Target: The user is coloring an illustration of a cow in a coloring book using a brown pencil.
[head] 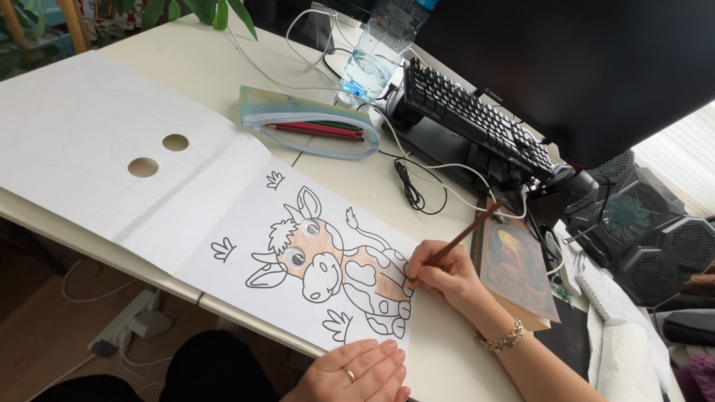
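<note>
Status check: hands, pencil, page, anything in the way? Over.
Right hand grip shut on brown pencil, tip on cow drawing. Left hand flat on page corner. Nothing blocking.

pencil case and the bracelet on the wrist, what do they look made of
Pencil case: looks like soft clear plastic with a pearly sheen; the coloured pencils show through its side. Bracelet: seems to be polished gold-toned metal links, judging by the glints, though plated or plastic cannot be ruled out.

The left hand (pixel 357 372) is cut off by the bottom edge; the water bottle's (pixel 380 48) top leaves the frame.
</note>
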